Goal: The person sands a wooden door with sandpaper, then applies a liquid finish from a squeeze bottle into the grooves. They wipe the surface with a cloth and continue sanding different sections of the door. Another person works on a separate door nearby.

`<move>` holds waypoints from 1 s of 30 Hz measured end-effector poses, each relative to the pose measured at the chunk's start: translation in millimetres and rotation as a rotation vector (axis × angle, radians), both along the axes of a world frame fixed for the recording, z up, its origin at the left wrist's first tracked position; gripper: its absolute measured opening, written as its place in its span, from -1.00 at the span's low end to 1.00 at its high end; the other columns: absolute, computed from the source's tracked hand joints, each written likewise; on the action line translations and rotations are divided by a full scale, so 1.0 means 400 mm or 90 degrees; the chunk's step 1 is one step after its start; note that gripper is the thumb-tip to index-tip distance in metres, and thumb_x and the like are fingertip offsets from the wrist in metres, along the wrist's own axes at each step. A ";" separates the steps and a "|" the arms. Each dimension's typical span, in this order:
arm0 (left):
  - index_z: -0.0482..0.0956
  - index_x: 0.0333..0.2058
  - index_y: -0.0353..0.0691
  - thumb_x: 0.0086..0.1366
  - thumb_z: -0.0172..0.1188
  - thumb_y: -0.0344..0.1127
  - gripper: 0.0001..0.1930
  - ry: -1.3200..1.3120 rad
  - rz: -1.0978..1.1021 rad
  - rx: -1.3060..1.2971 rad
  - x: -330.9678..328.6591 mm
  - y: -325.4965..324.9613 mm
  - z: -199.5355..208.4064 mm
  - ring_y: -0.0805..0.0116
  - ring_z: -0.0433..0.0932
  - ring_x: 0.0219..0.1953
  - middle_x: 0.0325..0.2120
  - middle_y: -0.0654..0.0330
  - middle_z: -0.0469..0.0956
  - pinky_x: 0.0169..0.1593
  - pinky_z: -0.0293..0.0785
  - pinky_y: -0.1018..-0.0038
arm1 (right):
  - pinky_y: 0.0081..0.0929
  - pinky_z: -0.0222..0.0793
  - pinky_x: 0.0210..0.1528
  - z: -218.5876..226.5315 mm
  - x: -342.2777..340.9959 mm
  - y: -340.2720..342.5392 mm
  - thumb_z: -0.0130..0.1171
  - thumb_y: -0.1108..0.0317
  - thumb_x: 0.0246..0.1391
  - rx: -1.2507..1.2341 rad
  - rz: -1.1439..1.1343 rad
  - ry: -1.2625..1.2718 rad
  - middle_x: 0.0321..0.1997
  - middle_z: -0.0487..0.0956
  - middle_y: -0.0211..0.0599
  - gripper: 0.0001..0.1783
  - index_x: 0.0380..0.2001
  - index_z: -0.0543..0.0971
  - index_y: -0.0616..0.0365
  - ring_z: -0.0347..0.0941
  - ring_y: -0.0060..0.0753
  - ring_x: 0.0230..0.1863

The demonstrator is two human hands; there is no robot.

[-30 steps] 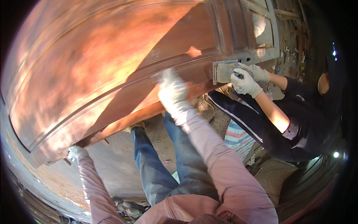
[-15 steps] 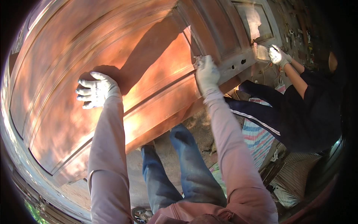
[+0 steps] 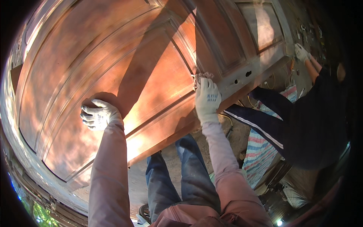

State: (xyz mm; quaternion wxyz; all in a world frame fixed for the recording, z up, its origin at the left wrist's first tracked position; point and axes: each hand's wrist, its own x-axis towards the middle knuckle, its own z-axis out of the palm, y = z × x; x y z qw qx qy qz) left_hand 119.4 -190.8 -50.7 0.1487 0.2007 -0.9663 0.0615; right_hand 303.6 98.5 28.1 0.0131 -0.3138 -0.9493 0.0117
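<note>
Before you lies the brown panelled door (image 3: 102, 72), its near edge above your legs. Off the door's right end sits a co-worker in dark clothes (image 3: 314, 121); a striped sheet (image 3: 254, 151) lies below the door's near edge, on that side. Your gloved left hand (image 3: 99, 115) is over the door's broad panel, grip slack, fingers parted; contact is unclear. Your gloved right hand (image 3: 208, 99) grips a bunched rag (image 3: 201, 76) against the door's near rail, left of its two dark holes (image 3: 242, 77).
</note>
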 end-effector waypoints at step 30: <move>0.32 0.28 -0.19 0.42 -0.20 0.25 -0.30 -0.065 -0.036 -0.046 -0.041 -0.050 -0.074 -0.15 0.37 0.18 0.22 -0.05 0.34 0.19 0.28 -0.10 | -0.07 0.53 -0.28 0.042 0.295 -0.537 0.11 0.36 0.17 -0.467 -0.298 0.216 -0.27 0.63 -0.15 -0.86 -0.21 0.43 0.08 0.63 0.00 -0.25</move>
